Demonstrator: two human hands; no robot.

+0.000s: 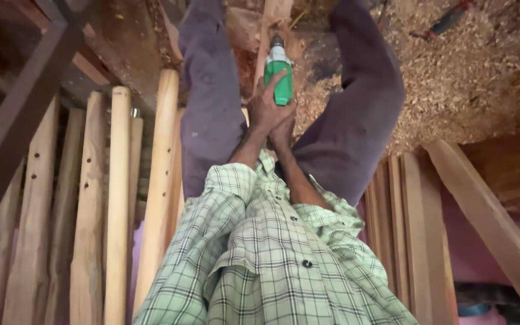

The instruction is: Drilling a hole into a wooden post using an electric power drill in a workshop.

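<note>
1. the green power drill (281, 75) sits at about 12 o'clock in the view, between the person's 2 knees, its dark nose pointing away from the body toward a wooden piece (270, 24).
2. the left hand (266, 108) is wrapped around the drill's green body, fingers curled over it.
3. the right hand (284, 129) lies just under and beside the left, pressed against it; how far it closes on the drill cannot be told, as the left hand covers most of it.
4. both forearms run up from a light green checked shirt (272, 259) at 6 o'clock.
5. legs in dark purple trousers (356, 108) spread to 11 and 1 o'clock.
6. sawdust and shavings (470, 72) cover the floor at 2 o'clock.
7. rounded wooden poles (117, 198) and flat slats with drilled holes (31, 204) stand in a row at 9 o'clock.
8. more flat boards (416, 229) lean at 4 o'clock.
</note>
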